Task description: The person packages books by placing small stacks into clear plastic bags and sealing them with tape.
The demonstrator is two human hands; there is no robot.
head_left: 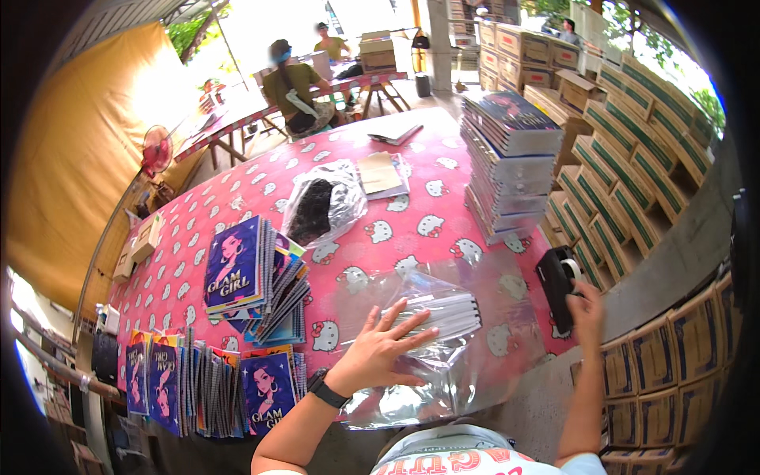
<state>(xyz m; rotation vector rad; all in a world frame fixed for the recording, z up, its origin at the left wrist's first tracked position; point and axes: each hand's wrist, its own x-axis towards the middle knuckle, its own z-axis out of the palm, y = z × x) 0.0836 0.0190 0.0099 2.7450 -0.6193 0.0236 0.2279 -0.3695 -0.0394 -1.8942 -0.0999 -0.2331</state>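
My left hand lies open, fingers spread, on a clear plastic sheet folded over a stack of spiral notebooks. Only the white page edges and dark coils of that stack show at its right end. At the right edge of the table stands a black tape dispenser with a pale roll of tape. My right hand, slightly blurred, is beside the dispenser, its fingers closed together at the tape. A dark watch sits on my left wrist.
Purple-covered notebooks are piled at left, with a row of more notebooks nearer me. A tall notebook stack rises at far right. A plastic bag with black contents lies mid-table. Cartons line the right; people sit beyond.
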